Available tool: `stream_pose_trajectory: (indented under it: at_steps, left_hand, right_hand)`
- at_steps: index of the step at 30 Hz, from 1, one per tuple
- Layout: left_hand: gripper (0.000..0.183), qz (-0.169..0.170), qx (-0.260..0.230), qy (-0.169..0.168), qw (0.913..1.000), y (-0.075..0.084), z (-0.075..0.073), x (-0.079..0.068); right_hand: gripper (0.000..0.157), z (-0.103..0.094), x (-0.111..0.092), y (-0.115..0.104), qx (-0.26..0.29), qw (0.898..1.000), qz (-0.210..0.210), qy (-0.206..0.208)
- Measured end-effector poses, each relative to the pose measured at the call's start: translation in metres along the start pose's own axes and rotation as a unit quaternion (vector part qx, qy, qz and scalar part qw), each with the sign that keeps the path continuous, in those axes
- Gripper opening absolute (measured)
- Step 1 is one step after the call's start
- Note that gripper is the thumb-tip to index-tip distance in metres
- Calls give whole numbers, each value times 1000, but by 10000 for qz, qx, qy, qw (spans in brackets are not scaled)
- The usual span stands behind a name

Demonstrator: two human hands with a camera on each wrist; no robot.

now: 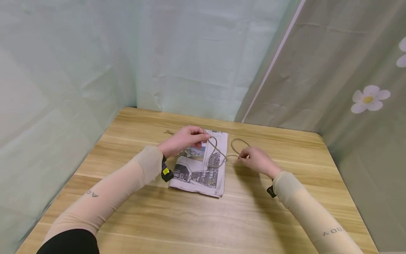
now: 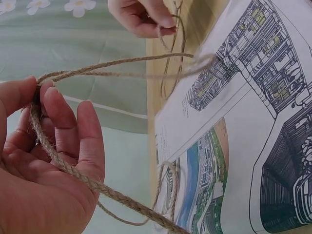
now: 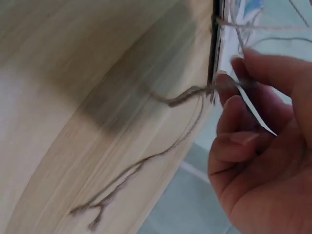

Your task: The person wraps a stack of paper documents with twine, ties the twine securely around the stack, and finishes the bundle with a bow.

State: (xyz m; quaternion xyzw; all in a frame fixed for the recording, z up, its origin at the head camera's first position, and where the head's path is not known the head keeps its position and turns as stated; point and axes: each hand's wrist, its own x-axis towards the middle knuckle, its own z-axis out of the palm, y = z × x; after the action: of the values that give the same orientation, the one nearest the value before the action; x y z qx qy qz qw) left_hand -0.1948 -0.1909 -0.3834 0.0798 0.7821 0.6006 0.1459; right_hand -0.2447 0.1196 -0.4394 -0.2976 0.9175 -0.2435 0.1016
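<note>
A folded newspaper with printed pictures of buildings lies on the wooden table. Over its upper half, my left hand pinches a brown twine between thumb and index finger. In the left wrist view, a thicker stretch of twine runs down past the left palm, and a doubled strand reaches out towards the right hand. Just right of the paper, my right hand pinches another part of the twine with its fingertips. The right wrist view shows loose twine trailing on the table below that hand.
The wooden table extends around the newspaper on all sides. Pale curtains hang behind it and on the left; a grey-brown curtain with white flowers hangs on the right. Dark wrist devices sit on both wrists.
</note>
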Motion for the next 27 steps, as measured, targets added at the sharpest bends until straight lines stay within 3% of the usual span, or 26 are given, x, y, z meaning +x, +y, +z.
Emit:
stream_pose_trajectory:
  at_steps: [4,11,19,27]
  left_hand:
    - [37,6,-79,-1,10000,1,1,1]
    - [42,-65,133,270,9995,0,-4,1]
    - [30,-101,220,434,9988,-1,-9,1]
    - [33,-257,389,510,9976,-4,-13,3]
  right_hand:
    - [18,-11,-13,11,462,9969,292,567]
    - [40,-47,-44,34,1152,9804,757,1409]
    - [44,-76,-77,60,967,9663,1123,2104]
    - [39,-81,-107,90,230,9699,1158,2128]
